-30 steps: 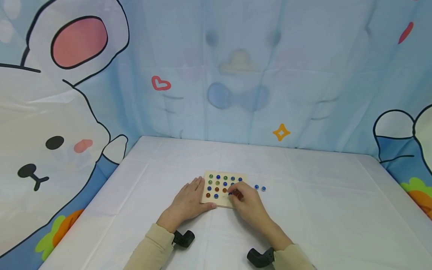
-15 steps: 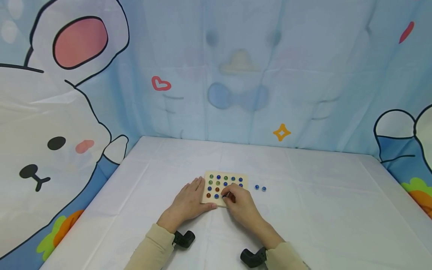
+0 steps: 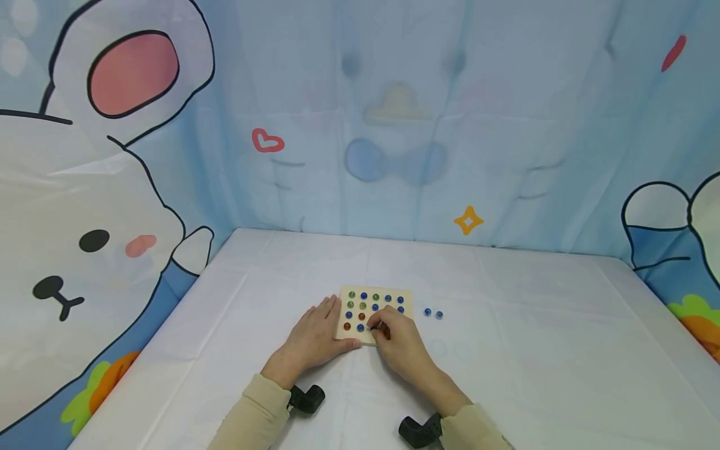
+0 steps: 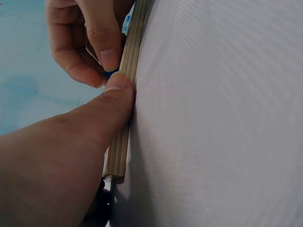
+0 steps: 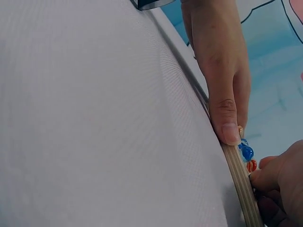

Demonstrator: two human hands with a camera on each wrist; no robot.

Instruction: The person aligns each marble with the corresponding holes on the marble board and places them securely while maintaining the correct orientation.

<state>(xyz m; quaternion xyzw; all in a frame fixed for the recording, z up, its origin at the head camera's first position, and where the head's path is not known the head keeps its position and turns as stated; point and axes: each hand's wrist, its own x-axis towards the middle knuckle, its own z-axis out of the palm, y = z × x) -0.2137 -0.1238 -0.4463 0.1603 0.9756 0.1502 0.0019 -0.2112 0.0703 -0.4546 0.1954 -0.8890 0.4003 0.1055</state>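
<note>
A square wooden board [image 3: 394, 293] lies on the white table, its holes filled with blue, green and orange marbles [image 3: 362, 305]. My left hand [image 3: 322, 330] lies flat beside the board's left side, its thumb [image 4: 118, 87] pressed against the near edge [image 4: 124, 127]. My right hand [image 3: 378, 327] hovers over the board's near row, fingers curled, pinching a small blue marble [image 4: 112, 73]. In the right wrist view the left thumb [image 5: 226, 113] touches the board edge [image 5: 242, 182], with blue marbles [image 5: 246, 152] and an orange one [image 5: 252, 165] just beyond.
Two loose blue marbles [image 3: 433, 313] lie on the table right of the board. A cartoon backdrop [image 3: 394, 125] closes in the back and the sides. White cloth [image 3: 534, 350] covers the table all round.
My right hand has shifted left along the board's near side, from its right part toward the middle. The left hand has stayed put.
</note>
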